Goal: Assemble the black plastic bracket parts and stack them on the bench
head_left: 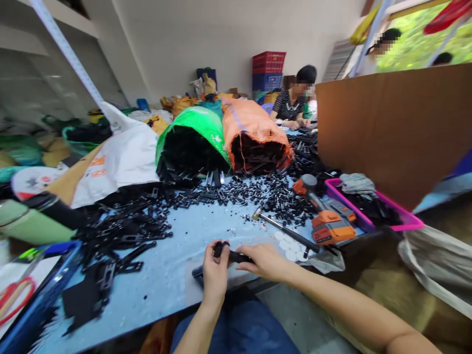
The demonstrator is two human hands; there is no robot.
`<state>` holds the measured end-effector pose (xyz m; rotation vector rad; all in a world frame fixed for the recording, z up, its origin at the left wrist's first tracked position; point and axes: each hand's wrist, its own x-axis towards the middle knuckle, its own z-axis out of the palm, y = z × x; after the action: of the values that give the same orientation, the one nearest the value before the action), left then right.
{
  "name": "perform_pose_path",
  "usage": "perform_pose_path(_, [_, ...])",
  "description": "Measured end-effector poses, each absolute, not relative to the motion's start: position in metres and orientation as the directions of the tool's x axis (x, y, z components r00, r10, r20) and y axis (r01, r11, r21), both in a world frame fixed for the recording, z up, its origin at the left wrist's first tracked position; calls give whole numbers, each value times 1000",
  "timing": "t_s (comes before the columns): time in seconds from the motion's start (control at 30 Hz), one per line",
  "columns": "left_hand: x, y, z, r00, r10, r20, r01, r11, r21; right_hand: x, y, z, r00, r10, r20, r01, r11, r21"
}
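Observation:
Close to the table's front edge, my left hand is closed around one end of a black plastic part. The fingers of my right hand pinch the other end from the right. Its exact kind is too blurred to tell. Beside my left wrist, a dark bar-shaped piece lies on the blue tabletop. A hammer rests beyond my right hand, with white round discs by its handle.
Loose black parts and small fasteners spread across the table. Green and orange sacks lie open behind them. At right are a cordless drill, a pink tray and cardboard. A co-worker sits beyond.

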<state>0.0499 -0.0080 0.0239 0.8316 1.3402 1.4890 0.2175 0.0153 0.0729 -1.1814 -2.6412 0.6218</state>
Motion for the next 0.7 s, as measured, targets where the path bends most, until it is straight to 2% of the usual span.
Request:
perform_pose_path(0.07, [33,-7,21,-245,969,24,24,-18,1000,225,20,62,-743,667,-56,632,673,-384])
perform_pose_path(0.13, [18,-3,17,-76,990,118,317,-88,944,239,31,52,-787,607,-105,607,735,-304])
perform_pose_path(0.2, [10,2,14,141,986,88,559,-152,815,248,39,41,-789,592,-168,615,754,-230])
perform_pose_path(0.27, [12,6,13,289,957,0,695,-210,688,247,41,31,-775,600,-197,631,752,-191])
perform_pose_path(0.37, [20,6,15,344,938,-38,797,-270,540,238,34,22,-763,621,-180,646,743,-176])
perform_pose_path(0.47, [22,0,16,348,937,-2,831,-307,464,230,27,22,-746,653,-131,666,734,-133])
perform_pose_path(0.7, [14,-5,9,338,939,65,814,-326,480,222,24,47,-735,674,-74,678,733,-54])
